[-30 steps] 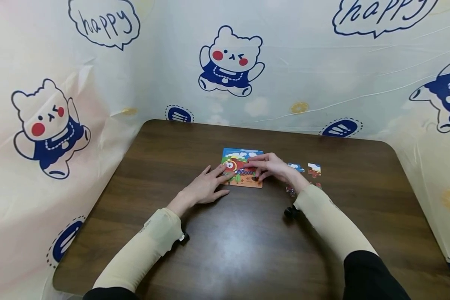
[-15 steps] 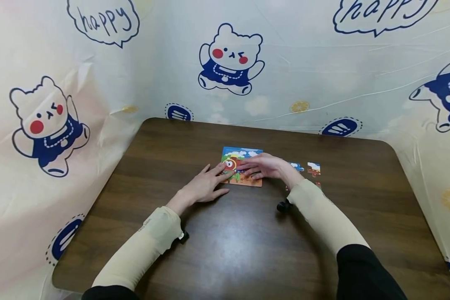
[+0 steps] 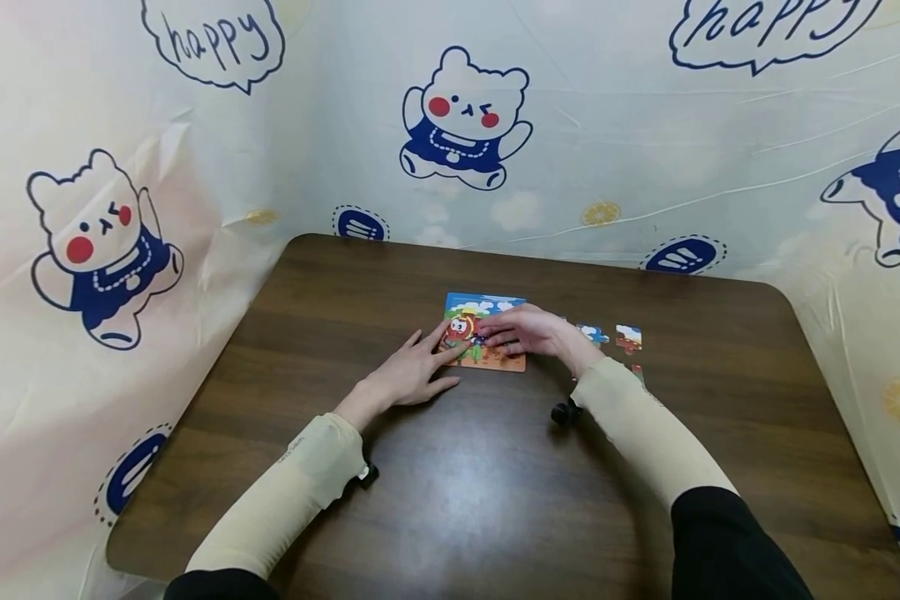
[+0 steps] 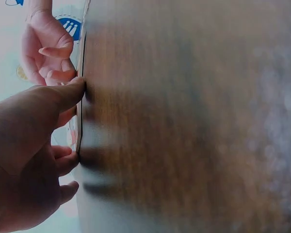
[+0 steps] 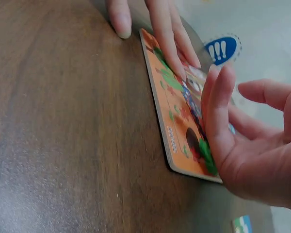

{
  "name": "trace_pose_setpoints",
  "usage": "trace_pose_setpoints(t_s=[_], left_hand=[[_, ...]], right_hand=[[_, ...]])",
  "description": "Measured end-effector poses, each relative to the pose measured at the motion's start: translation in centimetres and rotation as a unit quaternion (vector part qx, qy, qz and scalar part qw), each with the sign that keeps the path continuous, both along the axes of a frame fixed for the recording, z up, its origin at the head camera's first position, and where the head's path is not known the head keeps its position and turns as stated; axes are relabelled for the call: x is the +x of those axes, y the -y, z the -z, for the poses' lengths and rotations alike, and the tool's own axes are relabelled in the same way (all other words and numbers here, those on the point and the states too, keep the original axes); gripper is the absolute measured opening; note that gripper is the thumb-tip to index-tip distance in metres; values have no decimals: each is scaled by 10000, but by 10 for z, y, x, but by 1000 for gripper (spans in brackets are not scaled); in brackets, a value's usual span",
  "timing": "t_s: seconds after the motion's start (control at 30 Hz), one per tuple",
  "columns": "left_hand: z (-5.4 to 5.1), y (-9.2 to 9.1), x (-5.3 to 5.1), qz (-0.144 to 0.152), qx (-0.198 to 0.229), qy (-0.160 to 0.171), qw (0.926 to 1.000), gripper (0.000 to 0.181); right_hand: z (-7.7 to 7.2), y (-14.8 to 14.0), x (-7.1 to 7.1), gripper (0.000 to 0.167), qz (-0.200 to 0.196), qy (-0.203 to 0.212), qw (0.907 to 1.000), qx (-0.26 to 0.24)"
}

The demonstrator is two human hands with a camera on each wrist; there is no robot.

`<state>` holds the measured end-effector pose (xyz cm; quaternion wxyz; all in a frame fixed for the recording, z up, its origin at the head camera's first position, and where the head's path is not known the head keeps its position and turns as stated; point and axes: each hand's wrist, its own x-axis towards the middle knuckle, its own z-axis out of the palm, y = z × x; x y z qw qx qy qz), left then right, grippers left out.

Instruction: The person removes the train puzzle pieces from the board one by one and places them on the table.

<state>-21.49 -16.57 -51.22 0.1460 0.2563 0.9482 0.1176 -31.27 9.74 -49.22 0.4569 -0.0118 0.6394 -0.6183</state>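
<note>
A colourful picture board [image 3: 487, 358] lies flat on the table, showing a red character, clouds and orange ground. My left hand [image 3: 408, 372] rests with fingers spread over the board's left edge, its thumb on the table. Over the right half of the board is my right hand [image 3: 543, 333], fingers slightly bent and nothing visible between them. The right wrist view shows the board's orange border [image 5: 162, 104] beside my right hand [image 5: 257, 141], which hides part of the picture. In the left wrist view my left hand [image 4: 34, 131] is at the board's edge.
Loose puzzle pieces lie right of the board: a blue and white one [image 3: 592, 334], one with sky and red [image 3: 628, 337], and others partly hidden by my right forearm. Brown table [image 3: 450, 483] surrounds them; a printed curtain [image 3: 592, 108] stands behind.
My right hand has moved a little left over the board, and its fingers have gone from a gathered pose to a looser one. The left hand stays in place.
</note>
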Motion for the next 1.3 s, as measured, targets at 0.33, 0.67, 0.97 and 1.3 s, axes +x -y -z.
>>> trace_pose_setpoints(t_s=[0.33, 0.67, 0.97, 1.3], left_hand=[[3, 1, 1, 34, 85, -60, 9999, 69], [2, 2, 2, 96, 124, -116, 9998, 69], [4, 3, 0, 122, 188, -76, 9997, 69], [14, 8, -5, 187, 458, -15, 9988, 69]], right_hand=[[1, 12, 6, 42, 452, -530, 9969, 366], [4, 16, 6, 43, 535, -789, 9939, 548], [9, 17, -2, 43, 271, -1002, 9927, 612], [14, 24, 0, 39, 93, -2046, 9758, 761]])
